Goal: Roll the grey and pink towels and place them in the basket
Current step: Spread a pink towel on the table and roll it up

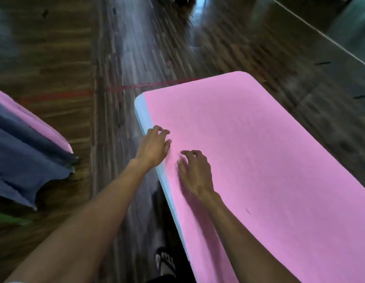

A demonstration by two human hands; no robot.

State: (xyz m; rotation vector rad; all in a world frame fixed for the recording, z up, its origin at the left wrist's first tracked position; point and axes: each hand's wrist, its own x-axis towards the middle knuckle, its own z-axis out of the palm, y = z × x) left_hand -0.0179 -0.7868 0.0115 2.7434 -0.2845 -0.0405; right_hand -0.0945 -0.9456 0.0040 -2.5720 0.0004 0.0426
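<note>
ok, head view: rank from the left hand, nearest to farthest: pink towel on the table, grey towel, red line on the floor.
Measured from the left hand:
1. Pink towel: spread flat on the table, right under the fingertips.
2. Red line: on the floor beyond the table's far end.
3. Grey towel: in the pile at the far left edge, across the floor.

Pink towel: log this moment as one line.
pink towel flat on table | left hand, right hand on near edge, fingers curled | unrolled

Pink towel [259, 150] flat across white table [143, 111]
</note>
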